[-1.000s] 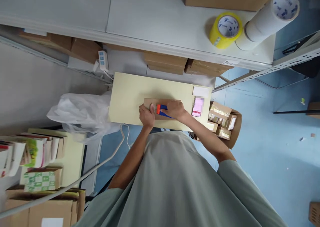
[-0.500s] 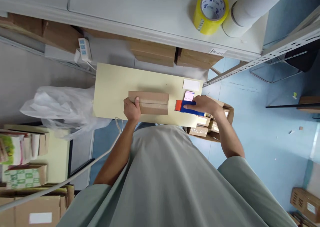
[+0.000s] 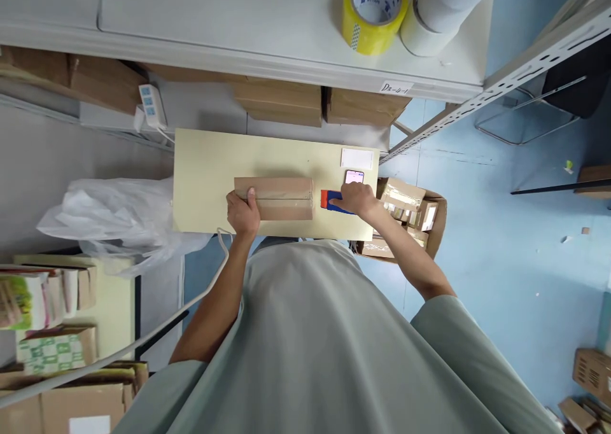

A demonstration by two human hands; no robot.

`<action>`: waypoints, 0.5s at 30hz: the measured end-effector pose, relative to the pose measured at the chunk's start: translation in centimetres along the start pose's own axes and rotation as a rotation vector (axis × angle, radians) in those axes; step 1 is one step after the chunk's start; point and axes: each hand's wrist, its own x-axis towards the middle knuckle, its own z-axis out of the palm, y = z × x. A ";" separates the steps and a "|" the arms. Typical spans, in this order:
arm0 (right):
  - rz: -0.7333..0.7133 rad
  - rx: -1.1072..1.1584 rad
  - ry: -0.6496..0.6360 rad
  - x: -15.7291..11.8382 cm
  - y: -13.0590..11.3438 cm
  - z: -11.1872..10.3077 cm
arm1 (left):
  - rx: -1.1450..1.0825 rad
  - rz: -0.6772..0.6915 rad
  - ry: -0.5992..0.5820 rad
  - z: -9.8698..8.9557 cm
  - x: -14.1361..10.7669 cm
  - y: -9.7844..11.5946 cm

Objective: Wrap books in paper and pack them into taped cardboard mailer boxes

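A long, narrow cardboard box (image 3: pixel 286 200) lies on the pale yellow tabletop (image 3: pixel 205 167), a seam running along its upper face. My left hand (image 3: pixel 243 212) grips its left end, thumb on top and fingers wrapped round the side. To the right of the box, my right hand (image 3: pixel 357 198) is closed round a blue tape dispenser (image 3: pixel 340 202) with an orange front end. That orange end points at the box's right end, with a small gap between them. Part of the dispenser is hidden under my hand. Just beyond my knuckles lies a lit phone (image 3: pixel 354 176).
A white label sheet (image 3: pixel 357 158) lies behind the phone. Off the table's right end stands an open carton (image 3: pixel 439 224) of small boxes. A grey shelf (image 3: pixel 214 14) overhead carries yellow tape (image 3: pixel 365 36) and white rolls. Plastic wrap (image 3: pixel 119 211) and a pale cable (image 3: pixel 210 284) are at left.
My right hand has moved left with the tape dispenser, bringing its orange end closer to the box, and now covers more of it. My left hand keeps its grip. The view has shifted slightly.
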 end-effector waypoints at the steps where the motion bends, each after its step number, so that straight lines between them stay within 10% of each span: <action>1: 0.002 0.002 0.009 0.1 -0.4 0.2 | 0.001 0.000 0.001 0.0 0.0 0.1; 15: 0.001 0.030 0.109 -0.1 -4.6 2.1 | -0.011 -0.017 0.011 -0.1 -0.2 0.3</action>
